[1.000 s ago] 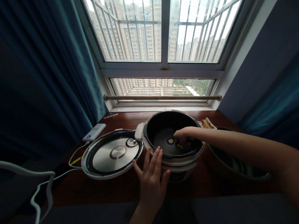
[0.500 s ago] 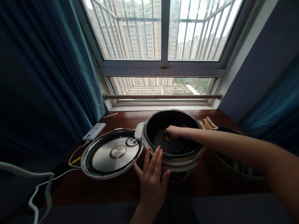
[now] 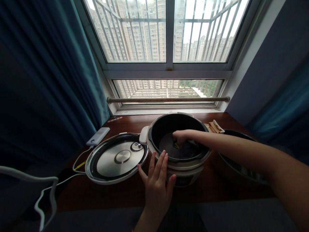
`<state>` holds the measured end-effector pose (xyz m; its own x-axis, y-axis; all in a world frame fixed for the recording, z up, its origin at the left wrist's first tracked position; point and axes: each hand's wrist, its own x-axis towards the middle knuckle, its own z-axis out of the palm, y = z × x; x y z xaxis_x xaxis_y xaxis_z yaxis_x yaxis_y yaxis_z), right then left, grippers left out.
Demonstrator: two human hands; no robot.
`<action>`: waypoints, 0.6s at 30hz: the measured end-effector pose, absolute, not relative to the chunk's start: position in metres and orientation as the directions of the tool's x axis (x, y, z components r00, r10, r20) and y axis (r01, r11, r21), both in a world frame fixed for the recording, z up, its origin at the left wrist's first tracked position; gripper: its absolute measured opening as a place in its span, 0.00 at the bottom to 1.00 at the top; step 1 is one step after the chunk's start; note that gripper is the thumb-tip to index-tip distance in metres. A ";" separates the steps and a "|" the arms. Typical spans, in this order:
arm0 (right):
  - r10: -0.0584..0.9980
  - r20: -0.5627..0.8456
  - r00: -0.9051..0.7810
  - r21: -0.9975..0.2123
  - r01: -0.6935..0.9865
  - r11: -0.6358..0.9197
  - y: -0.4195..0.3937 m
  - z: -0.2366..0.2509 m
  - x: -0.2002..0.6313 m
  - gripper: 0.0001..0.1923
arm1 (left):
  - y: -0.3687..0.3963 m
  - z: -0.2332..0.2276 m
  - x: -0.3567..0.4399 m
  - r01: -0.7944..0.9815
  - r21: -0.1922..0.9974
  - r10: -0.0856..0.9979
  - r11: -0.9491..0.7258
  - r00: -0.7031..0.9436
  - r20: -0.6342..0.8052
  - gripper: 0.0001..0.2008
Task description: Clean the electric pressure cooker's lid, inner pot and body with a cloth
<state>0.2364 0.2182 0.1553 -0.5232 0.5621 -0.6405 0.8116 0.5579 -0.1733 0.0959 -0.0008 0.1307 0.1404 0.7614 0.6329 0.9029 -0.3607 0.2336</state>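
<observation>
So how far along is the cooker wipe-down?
Done: lid is off, lying inner side up left of the cooker. In hand: right hand is down in the cooker's well with something small and yellow; left hand braces the front. Left: inner pot sits out, at right.

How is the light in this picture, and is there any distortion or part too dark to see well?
Head view: the window is bright, almost washed out, so it backlights the scene; the curtain and cooker interior are very dark. The small yellow thing under the right hand is hard to identify. The wide lens bends the window frame outward. The left hand looks reasonably sharp.
</observation>
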 end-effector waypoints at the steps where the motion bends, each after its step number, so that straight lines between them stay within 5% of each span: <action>1: 0.526 -0.672 -0.521 -0.190 0.808 0.558 0.218 0.154 0.238 0.27 | -0.001 0.131 0.096 0.903 0.235 0.761 -0.360 0.138 0.634 0.27; 8: 0.447 -0.742 -0.500 -0.232 0.816 0.529 0.219 0.167 0.245 0.21 | -0.001 0.131 0.097 0.893 0.256 0.755 -0.370 0.128 0.644 0.27; 15: 0.772 -0.422 -0.476 -0.192 0.879 0.436 0.226 0.190 0.254 0.22 | -0.001 0.134 0.099 0.891 0.259 0.751 -0.373 0.126 0.649 0.26; 18: 0.629 -0.479 -0.612 -0.331 0.790 0.516 0.221 0.184 0.248 0.17 | 0.000 0.134 0.100 0.889 0.267 0.741 -0.373 0.112 0.662 0.27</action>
<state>0.2479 0.2210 0.1842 -0.6120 0.6295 -0.4787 0.7899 0.5163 -0.3309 0.1004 -0.0004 0.1344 0.1124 0.7413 0.6617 0.8885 -0.3731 0.2671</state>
